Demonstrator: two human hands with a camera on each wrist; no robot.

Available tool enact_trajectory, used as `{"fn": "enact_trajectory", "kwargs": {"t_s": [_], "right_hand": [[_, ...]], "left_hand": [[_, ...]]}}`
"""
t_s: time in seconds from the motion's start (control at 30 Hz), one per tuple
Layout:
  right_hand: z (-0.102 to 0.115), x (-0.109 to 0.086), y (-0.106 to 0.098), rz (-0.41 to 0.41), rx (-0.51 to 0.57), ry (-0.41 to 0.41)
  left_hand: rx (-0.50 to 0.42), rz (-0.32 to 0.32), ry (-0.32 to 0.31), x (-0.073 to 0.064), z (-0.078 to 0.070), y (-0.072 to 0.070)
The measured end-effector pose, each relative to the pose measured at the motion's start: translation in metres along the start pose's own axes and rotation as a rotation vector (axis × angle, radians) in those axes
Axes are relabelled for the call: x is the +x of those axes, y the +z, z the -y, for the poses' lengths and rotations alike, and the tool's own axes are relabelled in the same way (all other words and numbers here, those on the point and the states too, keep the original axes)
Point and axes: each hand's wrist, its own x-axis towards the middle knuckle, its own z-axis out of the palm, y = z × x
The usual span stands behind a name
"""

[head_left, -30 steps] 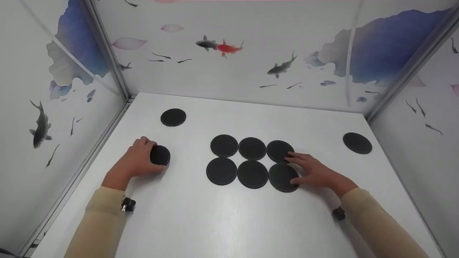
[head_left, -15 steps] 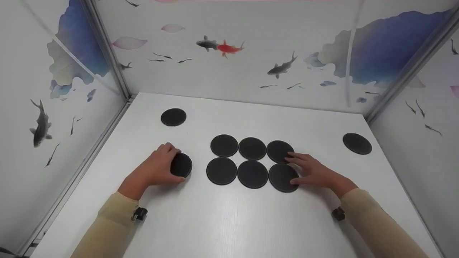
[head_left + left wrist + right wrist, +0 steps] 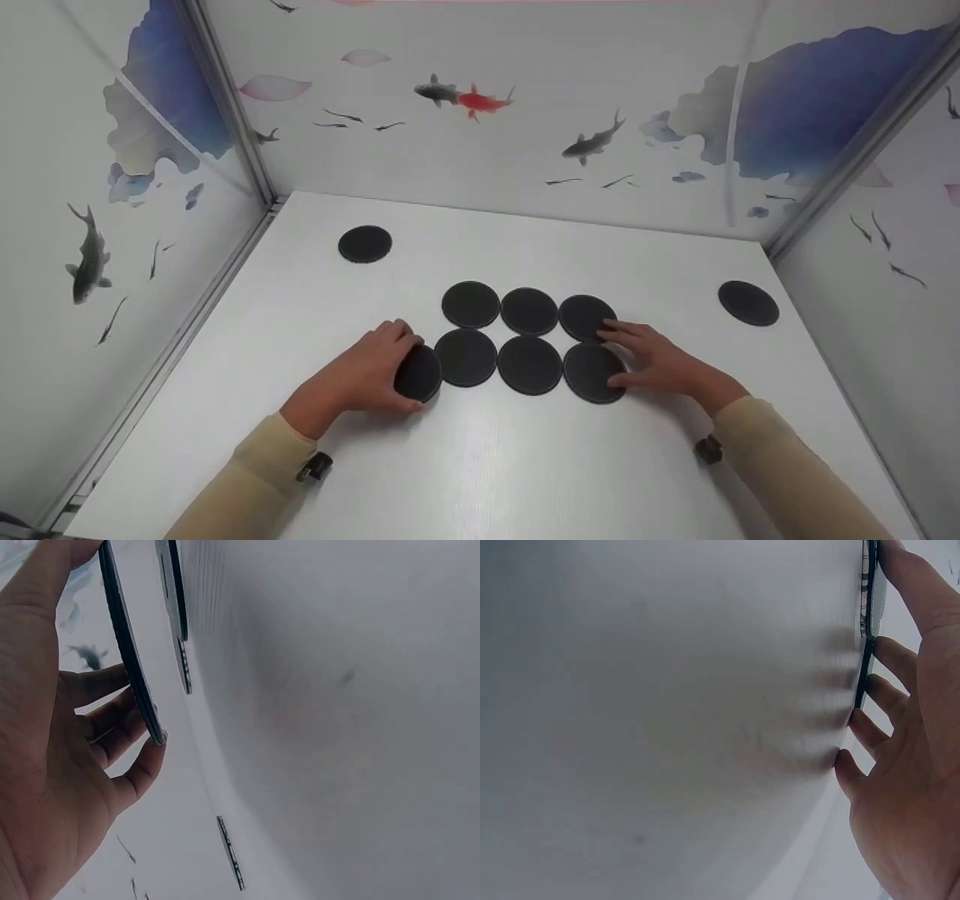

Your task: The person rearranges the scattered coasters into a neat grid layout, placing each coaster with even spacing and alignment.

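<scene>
My left hand grips a round black coaster by its edge, thumb at the near side and fingers at the far side. That coaster overlaps the left edge of the front row's left coaster. The left wrist view shows the held coaster edge-on, lifted off the white tabletop. My right hand rests at the right end of the group, fingers spread. Its fingertips touch the back right coaster, and its thumb touches the front right coaster. In the right wrist view, other fingertips reach the tabletop.
The remaining grouped coasters include the back left, back middle and front middle one. Single coasters lie at the far left and far right. Fish-printed walls enclose the white table on three sides.
My left hand has carried its coaster rightward and nearer to me, from the table's left side to the group's front row. My right hand has stayed put.
</scene>
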Motion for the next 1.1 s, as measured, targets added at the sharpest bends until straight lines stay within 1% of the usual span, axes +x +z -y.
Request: {"fn": "enact_trajectory", "kwargs": {"t_s": [0.2,0.3,0.47,0.6,0.93,1.1], "right_hand": [[0.0,0.0,-0.001,-0.002,-0.002,-0.001],[-0.001,0.0,0.0,-0.006,-0.013,-0.002],[0.0,0.0,0.0,-0.021,-0.021,-0.029],[0.001,-0.001,-0.001,-0.022,-0.011,-0.027],[0.0,-0.001,-0.001,-0.009,-0.008,-0.008],[0.0,-0.001,-0.001,-0.012,-0.005,-0.016]], "left_hand": [[0.012,0.018,0.083,0.005,-0.016,0.008],[0.011,0.03,0.112,0.006,-0.025,0.012],[0.015,0.073,0.132,0.008,-0.039,0.015],[0.021,0.102,0.139,0.009,-0.047,0.017],[0.078,0.129,0.199,0.012,-0.061,0.024],[0.105,0.146,0.219,0.012,-0.067,0.026]]}}
